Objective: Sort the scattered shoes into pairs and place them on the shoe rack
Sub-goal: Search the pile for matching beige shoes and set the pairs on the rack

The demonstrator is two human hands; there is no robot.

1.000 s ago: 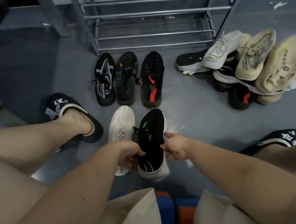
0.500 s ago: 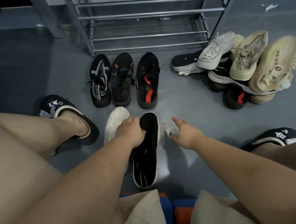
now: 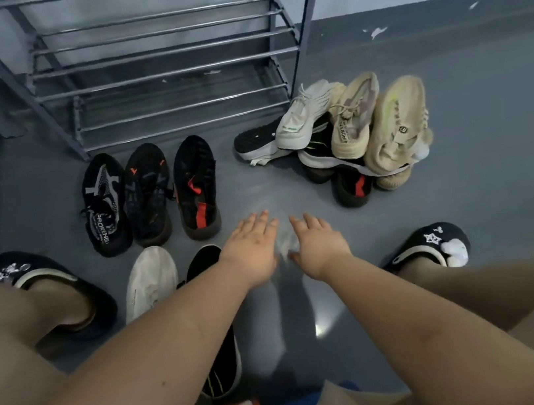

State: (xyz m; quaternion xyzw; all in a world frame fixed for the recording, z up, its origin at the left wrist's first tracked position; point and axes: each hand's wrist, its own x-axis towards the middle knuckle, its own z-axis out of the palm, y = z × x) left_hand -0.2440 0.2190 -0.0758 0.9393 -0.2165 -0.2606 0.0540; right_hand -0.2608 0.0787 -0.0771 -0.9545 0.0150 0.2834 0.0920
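grey floor (image 3: pixel 453 112) fills the head view, meeting a pale wall along the far edge. a grey metal shoe rack (image 3: pixel 170 74) stands at the far middle of the floor, its barred shelves bare.

just in front of the rack's foot, three dark shoes sit side by side, toes toward the rack: a black shoe with white lettering (image 3: pixel 106 205), a black shoe with orange marks (image 3: pixel 148 194) and a black shoe with a red tab (image 3: pixel 195 187). nearer the person, a white shoe (image 3: pixel 150 280) and a black shoe with a white sole (image 3: pixel 217 331) lie next to each other, the latter partly hidden under the left forearm.

toward the right of the rack, a pile of shoes (image 3: pixel 345 135) lies heaped, beige and white ones on top of black ones, touching and overlapping.

the left hand (image 3: pixel 252 253) and the right hand (image 3: pixel 320 246) hang over bare floor between the rows and the pile, palms down, fingers spread and holding nothing. they are close together but apart.

the person's feet wear black slippers: a left slipper (image 3: pixel 45 280) and a right slipper (image 3: pixel 431 245).
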